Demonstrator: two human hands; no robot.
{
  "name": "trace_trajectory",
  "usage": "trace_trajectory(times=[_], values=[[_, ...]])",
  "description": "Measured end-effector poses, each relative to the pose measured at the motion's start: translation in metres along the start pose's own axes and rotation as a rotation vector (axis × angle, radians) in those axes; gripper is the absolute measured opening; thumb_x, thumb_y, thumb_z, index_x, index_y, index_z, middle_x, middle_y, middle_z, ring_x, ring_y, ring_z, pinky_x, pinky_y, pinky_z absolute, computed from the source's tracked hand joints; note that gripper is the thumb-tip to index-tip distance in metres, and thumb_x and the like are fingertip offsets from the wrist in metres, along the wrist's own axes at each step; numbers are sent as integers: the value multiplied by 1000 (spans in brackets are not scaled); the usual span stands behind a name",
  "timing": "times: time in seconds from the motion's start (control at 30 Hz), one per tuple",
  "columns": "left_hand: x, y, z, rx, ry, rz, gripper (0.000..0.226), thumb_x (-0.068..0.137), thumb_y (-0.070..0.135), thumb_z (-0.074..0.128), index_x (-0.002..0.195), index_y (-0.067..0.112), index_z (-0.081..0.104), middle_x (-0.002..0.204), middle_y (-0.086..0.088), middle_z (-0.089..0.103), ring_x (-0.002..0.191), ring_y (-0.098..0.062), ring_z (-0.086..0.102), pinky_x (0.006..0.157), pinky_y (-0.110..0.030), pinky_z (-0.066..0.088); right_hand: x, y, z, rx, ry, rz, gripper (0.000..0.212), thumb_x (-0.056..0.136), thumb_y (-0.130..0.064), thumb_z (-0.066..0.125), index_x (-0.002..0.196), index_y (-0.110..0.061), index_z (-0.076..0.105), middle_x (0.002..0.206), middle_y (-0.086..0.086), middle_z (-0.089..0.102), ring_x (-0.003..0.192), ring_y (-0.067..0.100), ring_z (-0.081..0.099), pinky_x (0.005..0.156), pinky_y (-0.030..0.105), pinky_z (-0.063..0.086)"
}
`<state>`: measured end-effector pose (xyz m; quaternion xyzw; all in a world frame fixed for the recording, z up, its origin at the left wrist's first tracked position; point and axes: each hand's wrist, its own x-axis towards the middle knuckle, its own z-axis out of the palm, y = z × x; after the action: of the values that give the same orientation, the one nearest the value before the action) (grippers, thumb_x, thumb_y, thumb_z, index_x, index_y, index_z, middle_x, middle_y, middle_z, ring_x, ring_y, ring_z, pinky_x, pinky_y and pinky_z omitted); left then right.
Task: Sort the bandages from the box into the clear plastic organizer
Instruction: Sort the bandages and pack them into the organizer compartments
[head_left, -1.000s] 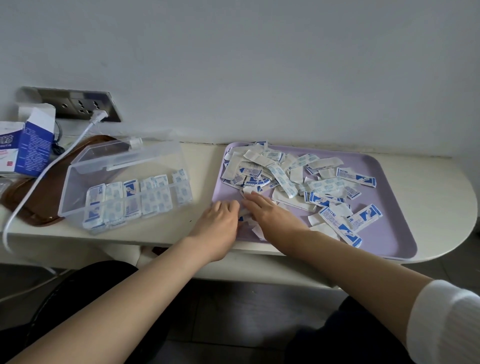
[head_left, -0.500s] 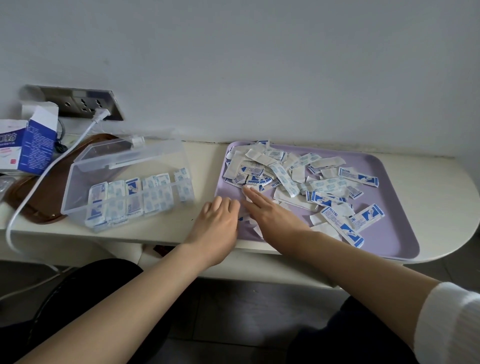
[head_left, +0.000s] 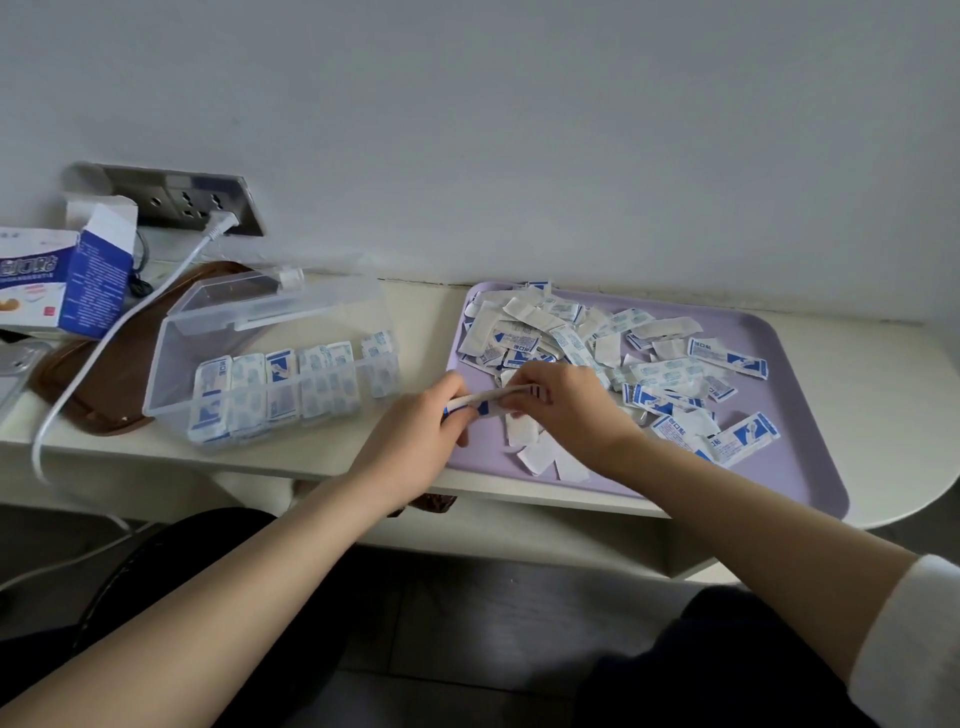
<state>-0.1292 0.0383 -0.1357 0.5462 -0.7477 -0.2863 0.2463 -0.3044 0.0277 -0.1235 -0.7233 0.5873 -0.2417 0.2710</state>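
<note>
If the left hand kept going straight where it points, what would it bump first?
Most likely the right hand: the left hand points up and rightward along the bandage both hands pinch. Beyond lies the bandage pile on the purple tray. Depth is unclear.

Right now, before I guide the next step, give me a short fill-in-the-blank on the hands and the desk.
1. The left hand and the right hand together pinch one ____.
2. The clear organizer stands to the ____ of the purple tray.
3. The organizer's lid is ____.

Missing words: bandage; left; open.
</note>
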Motion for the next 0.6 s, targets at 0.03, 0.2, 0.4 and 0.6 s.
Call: trace_trajectory(times=[0.03, 0.2, 0.4, 0.6], values=[[-1, 2, -4, -43, 4, -20, 20, 94, 19, 54, 75, 20, 47, 64, 5, 65, 64, -19, 62, 64, -36, 49, 0, -4, -3, 140, -15, 57, 9, 87, -12, 63, 88, -4, 66, 76, 10, 67, 58, 10, 61, 64, 20, 51], [-7, 7, -16, -201, 15, -91, 26, 93, 15, 55, 71, 21, 45, 62, 4, 68, 56, -14, 64, 61, -24, 48, 0, -14, -14, 660, -69, 278, 5, 83, 1, 65, 82, -4, 62, 82, 17, 68, 56, 9, 68, 60, 18, 58], [-12, 6, -25, -394, 88, -147, 23, 93, 10, 53, 75, 12, 41, 70, -5, 70, 62, -23, 66, 59, -27, 51, -3, -24, -14, 722, -62, 293, 5, 84, 2, 62, 87, -2, 63, 85, 18, 68, 58, 10, 69, 62, 18, 58], [-16, 2, -40, -448, 40, -167, 17, 93, 4, 53, 81, 14, 47, 77, -8, 72, 68, -22, 71, 67, -33, 57, -4, -29, -8, 764, -93, 280, 12, 87, 6, 57, 96, 0, 61, 91, 16, 66, 61, 10, 69, 67, 18, 58]])
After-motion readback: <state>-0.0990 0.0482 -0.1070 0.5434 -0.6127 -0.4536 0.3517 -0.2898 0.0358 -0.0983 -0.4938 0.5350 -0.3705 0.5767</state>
